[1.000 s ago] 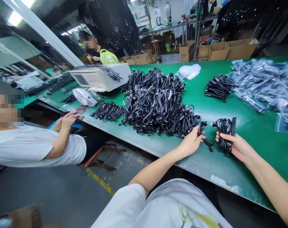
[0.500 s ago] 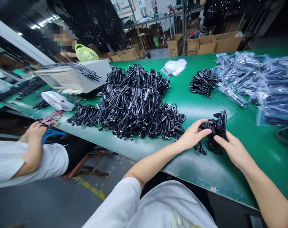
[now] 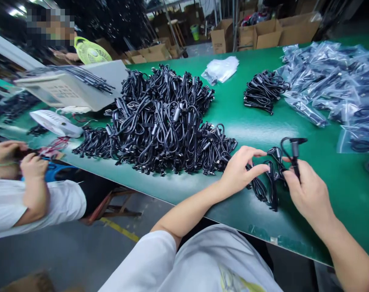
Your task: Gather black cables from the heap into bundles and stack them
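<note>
My right hand [image 3: 309, 190] is pinching a black cable [image 3: 294, 152] upright between thumb and fingers, the grip partly hidden by my knuckles. My left hand [image 3: 242, 172], fingers spread, is lying on loose cable loops [image 3: 271, 182] on the green worktop [image 3: 330, 202], apparently not gripping them. Just beside it, a large tangled heap of black cables [image 3: 154, 125] is resting, its inner strands hidden.

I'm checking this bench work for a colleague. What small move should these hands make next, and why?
Probably the right hand should lift its cable clear of the loose loops: it pinches that cable near an upright connector, while the left hand rests on the loops, holding them against the green mat.
</note>
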Demonstrator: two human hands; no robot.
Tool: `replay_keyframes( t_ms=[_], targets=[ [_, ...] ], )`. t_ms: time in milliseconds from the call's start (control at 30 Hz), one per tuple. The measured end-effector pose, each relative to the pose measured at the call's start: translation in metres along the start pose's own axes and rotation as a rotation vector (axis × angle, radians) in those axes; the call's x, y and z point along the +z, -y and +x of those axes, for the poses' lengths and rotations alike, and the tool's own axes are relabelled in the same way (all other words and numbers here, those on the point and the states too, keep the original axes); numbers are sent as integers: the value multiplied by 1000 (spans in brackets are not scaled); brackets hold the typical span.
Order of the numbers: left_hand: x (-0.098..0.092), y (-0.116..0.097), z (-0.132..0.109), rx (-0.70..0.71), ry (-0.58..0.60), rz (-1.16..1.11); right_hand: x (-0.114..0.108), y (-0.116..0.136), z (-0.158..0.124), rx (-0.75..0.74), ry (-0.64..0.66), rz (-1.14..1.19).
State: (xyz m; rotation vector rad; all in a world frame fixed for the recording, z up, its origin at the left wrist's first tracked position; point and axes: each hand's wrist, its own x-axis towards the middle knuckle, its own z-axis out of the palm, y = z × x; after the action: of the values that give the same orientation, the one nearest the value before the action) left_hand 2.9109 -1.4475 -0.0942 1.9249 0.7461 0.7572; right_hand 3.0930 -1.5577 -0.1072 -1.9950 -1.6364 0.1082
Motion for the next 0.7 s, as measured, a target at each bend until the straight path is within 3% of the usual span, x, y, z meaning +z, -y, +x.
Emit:
replay_keyframes(
  t_ms=[100,200,300,467,600,700],
  targets=[
    [2,-4,-1,-167,40,-484,-5,25,-3,-193,-34,-282],
    [3,-6,1,-261,14,-752,-8,39,0,-343,-122,-532],
    [2,-3,5,-311,-40,-798,-4,38,3,-399,-140,-666],
    [4,6,8,-383,-141,-827,9,17,-4,-340,-114,-681],
    [8,7,7,-421,-174,-804,15,12,-12,-317,-30,-581],
    [9,6,6,-425,-185,-803,20,14,-12,-284,10,-365]
  ],
)
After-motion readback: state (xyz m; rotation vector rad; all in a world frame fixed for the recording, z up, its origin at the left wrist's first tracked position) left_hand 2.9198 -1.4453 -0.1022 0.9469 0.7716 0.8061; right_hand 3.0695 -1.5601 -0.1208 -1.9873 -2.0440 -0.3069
